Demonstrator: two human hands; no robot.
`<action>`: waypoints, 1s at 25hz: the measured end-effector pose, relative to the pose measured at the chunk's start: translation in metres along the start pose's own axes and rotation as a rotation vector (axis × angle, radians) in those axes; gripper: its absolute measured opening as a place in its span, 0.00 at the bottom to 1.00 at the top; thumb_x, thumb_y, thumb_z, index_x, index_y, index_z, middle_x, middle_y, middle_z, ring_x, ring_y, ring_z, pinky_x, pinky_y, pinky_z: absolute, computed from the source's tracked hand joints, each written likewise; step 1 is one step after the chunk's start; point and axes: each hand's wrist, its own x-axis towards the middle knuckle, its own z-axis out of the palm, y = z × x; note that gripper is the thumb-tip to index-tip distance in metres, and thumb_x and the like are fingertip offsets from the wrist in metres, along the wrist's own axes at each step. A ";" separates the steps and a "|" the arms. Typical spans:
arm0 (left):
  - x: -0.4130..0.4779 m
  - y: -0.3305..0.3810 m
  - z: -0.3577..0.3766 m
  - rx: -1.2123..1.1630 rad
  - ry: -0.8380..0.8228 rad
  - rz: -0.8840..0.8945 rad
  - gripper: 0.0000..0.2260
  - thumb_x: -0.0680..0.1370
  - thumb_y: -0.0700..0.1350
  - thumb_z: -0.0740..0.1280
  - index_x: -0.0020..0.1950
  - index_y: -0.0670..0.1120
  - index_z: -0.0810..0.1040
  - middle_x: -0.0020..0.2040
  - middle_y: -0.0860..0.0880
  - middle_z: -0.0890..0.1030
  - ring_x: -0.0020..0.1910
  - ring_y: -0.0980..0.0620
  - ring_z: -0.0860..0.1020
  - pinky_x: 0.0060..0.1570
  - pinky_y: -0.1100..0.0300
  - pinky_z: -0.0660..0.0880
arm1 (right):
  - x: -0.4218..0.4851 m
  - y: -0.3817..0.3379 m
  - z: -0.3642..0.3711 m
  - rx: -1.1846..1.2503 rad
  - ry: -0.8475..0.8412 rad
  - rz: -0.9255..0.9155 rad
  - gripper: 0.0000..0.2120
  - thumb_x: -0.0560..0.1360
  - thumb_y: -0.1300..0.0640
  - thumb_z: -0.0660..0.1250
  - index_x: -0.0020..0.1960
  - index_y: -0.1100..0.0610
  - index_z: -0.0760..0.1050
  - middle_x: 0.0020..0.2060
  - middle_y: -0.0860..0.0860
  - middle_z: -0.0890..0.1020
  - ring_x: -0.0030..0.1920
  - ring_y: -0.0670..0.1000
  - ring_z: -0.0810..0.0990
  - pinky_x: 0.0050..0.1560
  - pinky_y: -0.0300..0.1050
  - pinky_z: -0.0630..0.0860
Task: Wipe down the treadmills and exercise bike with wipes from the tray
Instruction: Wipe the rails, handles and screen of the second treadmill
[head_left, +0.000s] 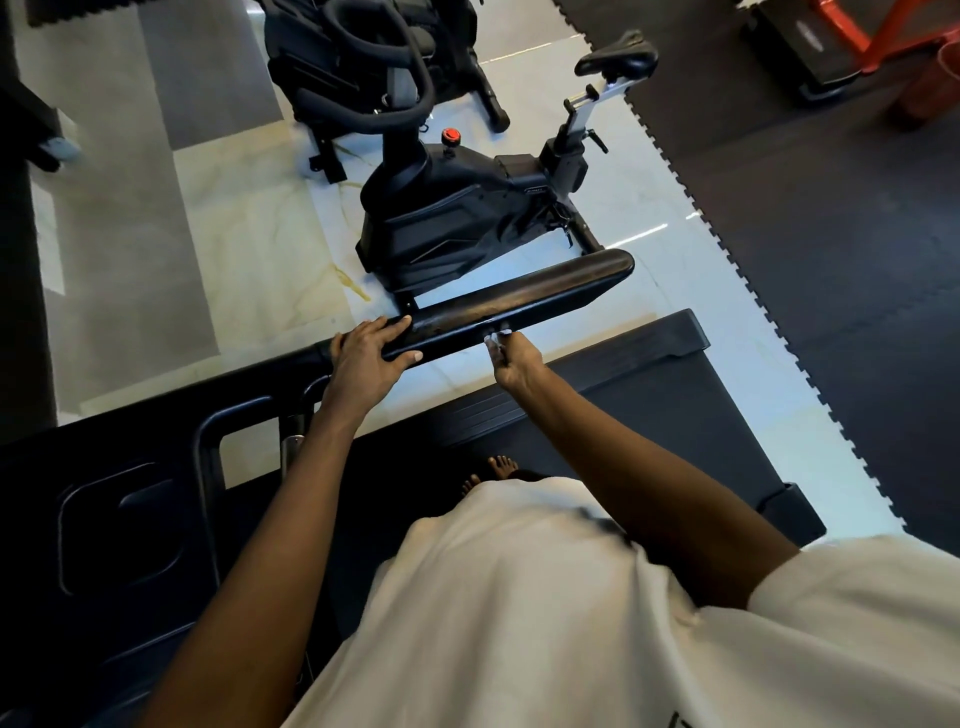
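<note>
**Wiping the treadmill handrail**

The person stood on the treadmill (639, 364). The right hand (514, 361) had its fingers curled round a small white wipe (496, 340) and pressed it against the near edge of the handrail (519, 299), roughly midway along. The left hand (371, 353) gripped the same rail further to the left, fingers laid over the top and thumb along the near side. The exercise bike (457, 218) stood on the pale floor just beyond the rail, with neither hand on it. The tray was out of view.

Only the near edge was being touched, so a good pass likely needed the wipe rolled over the streaky top and underneath, then drawn out to the rounded far end. The wipe looked bunched, and opening it flatter would probably cover more. The left hand's patch would need wiping too, once that hand shifted.
</note>
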 end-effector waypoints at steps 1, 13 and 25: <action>-0.001 0.000 0.001 0.002 0.008 -0.001 0.26 0.77 0.57 0.71 0.75 0.56 0.72 0.76 0.46 0.70 0.77 0.46 0.64 0.74 0.46 0.49 | -0.012 -0.001 -0.002 -0.003 -0.036 -0.051 0.10 0.79 0.70 0.65 0.60 0.68 0.74 0.44 0.60 0.81 0.40 0.51 0.82 0.44 0.41 0.83; -0.004 0.004 0.005 0.040 0.070 -0.027 0.28 0.77 0.59 0.71 0.76 0.55 0.71 0.76 0.48 0.70 0.77 0.47 0.63 0.76 0.46 0.48 | -0.034 -0.008 -0.011 -1.445 -0.432 -1.185 0.12 0.83 0.59 0.62 0.63 0.59 0.79 0.61 0.53 0.75 0.57 0.49 0.77 0.63 0.42 0.76; -0.005 0.002 0.008 -0.051 0.141 -0.075 0.32 0.73 0.59 0.74 0.74 0.49 0.73 0.75 0.49 0.72 0.76 0.50 0.65 0.76 0.48 0.50 | -0.027 -0.039 0.026 -1.815 -0.773 -1.311 0.15 0.76 0.67 0.64 0.59 0.58 0.82 0.57 0.55 0.82 0.54 0.55 0.80 0.58 0.43 0.75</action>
